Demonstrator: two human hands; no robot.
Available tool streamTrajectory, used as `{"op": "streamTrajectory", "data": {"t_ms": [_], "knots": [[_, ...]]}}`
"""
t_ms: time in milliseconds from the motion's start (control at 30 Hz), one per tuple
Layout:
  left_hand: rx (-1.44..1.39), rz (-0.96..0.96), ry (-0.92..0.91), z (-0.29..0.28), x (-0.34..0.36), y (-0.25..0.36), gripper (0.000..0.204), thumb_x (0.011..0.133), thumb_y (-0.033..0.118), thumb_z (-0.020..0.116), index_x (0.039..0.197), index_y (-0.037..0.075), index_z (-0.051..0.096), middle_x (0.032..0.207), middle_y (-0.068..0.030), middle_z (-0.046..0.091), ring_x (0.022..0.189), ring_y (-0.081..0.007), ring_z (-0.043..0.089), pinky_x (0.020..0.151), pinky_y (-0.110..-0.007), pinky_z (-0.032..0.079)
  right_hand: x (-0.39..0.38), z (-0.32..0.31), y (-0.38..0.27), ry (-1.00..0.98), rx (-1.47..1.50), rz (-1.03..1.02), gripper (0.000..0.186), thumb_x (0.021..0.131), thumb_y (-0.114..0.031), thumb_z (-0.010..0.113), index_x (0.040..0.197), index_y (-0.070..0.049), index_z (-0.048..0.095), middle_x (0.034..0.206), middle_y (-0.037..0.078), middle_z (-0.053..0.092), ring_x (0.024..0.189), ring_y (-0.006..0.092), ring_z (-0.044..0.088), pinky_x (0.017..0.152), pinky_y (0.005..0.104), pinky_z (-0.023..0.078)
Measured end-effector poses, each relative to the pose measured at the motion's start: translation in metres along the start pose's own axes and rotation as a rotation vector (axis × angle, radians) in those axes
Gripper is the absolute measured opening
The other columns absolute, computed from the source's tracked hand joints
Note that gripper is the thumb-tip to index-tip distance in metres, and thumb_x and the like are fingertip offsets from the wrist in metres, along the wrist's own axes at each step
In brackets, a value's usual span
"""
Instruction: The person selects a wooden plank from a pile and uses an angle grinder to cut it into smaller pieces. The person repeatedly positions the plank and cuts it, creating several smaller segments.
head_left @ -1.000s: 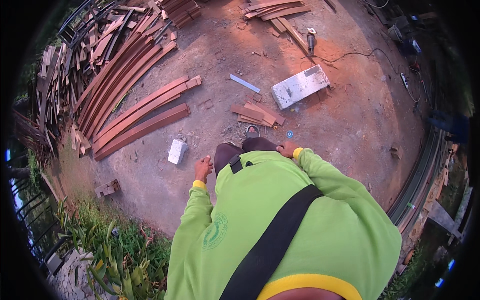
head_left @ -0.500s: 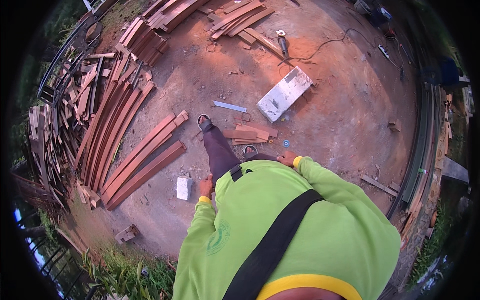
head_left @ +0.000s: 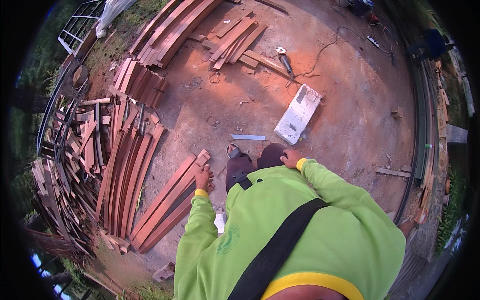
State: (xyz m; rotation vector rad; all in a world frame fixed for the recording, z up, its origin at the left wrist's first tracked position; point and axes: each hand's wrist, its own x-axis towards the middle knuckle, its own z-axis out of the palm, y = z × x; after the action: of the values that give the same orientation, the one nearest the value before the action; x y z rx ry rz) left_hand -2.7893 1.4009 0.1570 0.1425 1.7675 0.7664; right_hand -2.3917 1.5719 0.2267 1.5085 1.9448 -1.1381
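My left hand (head_left: pixel 203 178) hangs open, fingers loosely bent and apart, just over a row of reddish planks (head_left: pixel 157 212). My right hand (head_left: pixel 290 158) rests open against my right thigh, with nothing seen in it. Just beyond my sandalled foot (head_left: pixel 233 151) lies a pale metal strip (head_left: pixel 248 137). A large white, scuffed block (head_left: pixel 297 114) lies ahead to the right. A second, smaller white block (head_left: pixel 220 220) is mostly hidden behind my left arm.
Lumber piles (head_left: pixel 75 190) fill the left, with a plank stack (head_left: pixel 170 35) at the back and loose boards (head_left: pixel 235 40) nearby. A corded power tool (head_left: pixel 285 62) lies behind the big block. Metal frames (head_left: pixel 52 125) stand far left; long green bars (head_left: pixel 421 150) run along the right edge.
I have stepped forward, so the large block, strip and left-hand planks sit closer to my feet, and more lumber at the back shows. Both hands remain by my legs.
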Motion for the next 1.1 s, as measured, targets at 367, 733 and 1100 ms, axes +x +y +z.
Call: {"op": "streamTrajectory", "data": {"t_ms": [367, 733, 1100], "knots": [[0.134, -0.165, -0.091, -0.012, 0.047, 0.039, 0.056, 0.093, 0.048, 0.058, 0.125, 0.003, 0.060, 0.092, -0.0121, 0.067, 0.077, -0.0212, 0.065, 0.060, -0.035, 0.052, 0.056, -0.042, -0.037, 0.372, 0.155, 0.005, 0.055, 0.088, -0.028, 0.063, 0.134, -0.001, 0.050, 0.131, 0.024, 0.053, 0.118, 0.0438, 0.054, 0.104, 0.0489, 0.042], [0.705, -0.169, -0.342, 0.106, 0.076, 0.045, 0.060, 0.094, 0.053, 0.052, 0.103, -0.005, 0.065, 0.097, -0.0312, 0.067, 0.097, -0.0408, 0.066, 0.083, -0.048, 0.052, 0.156, -0.137, 0.006, 0.079, -0.007, 0.035, 0.046, 0.088, -0.028, 0.063, 0.126, -0.003, 0.058, 0.125, 0.024, 0.058, 0.115, 0.0444, 0.057, 0.100, 0.0513, 0.046], [0.185, -0.092, -0.102, 0.225, -0.027, 0.157, 0.033, 0.091, 0.029, 0.061, 0.071, 0.002, 0.058, 0.062, -0.0059, 0.056, 0.056, -0.0163, 0.053, 0.055, -0.034, 0.042, 0.245, -0.265, 0.104, -0.283, -0.065, -0.126, 0.029, 0.089, -0.024, 0.062, 0.109, -0.003, 0.067, 0.106, 0.019, 0.069, 0.104, 0.0363, 0.064, 0.093, 0.0452, 0.049]]}}
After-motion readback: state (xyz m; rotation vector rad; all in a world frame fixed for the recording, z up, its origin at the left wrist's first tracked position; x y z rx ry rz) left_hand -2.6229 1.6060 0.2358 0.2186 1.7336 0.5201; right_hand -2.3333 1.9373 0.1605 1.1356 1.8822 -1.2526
